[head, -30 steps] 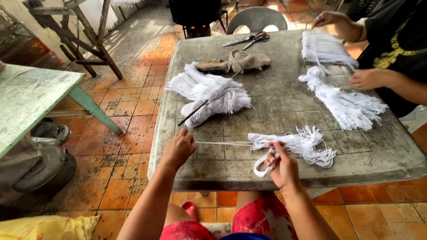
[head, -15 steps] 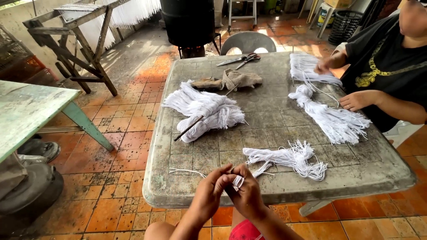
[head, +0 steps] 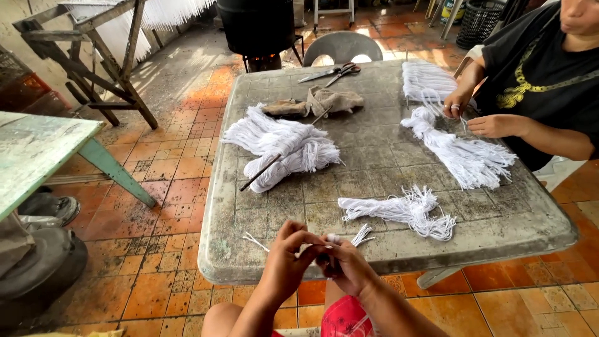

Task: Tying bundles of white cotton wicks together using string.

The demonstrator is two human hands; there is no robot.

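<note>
My left hand [head: 286, 262] and my right hand [head: 346, 265] meet at the near edge of the grey table [head: 387, 153], both pinching a small bundle of white string [head: 337, 239] between the fingertips. Loose string ends [head: 364, 233] fan out just beyond my right fingers, and one strand [head: 254, 241] trails left on the table. A flat bunch of white cut strings [head: 402, 210] lies just past my hands to the right.
A big pile of white yarn with a dark stick [head: 284, 146] lies at centre left. Scissors [head: 331, 73] and a brown cloth [head: 318, 102] sit farther back. Another person [head: 543, 81] at the right handles white tassels [head: 462, 153]. A green table [head: 37, 156] stands left.
A second ago my hands were apart, stretching a strand over the table. They have come together at the near edge, and the view has moved closer.
</note>
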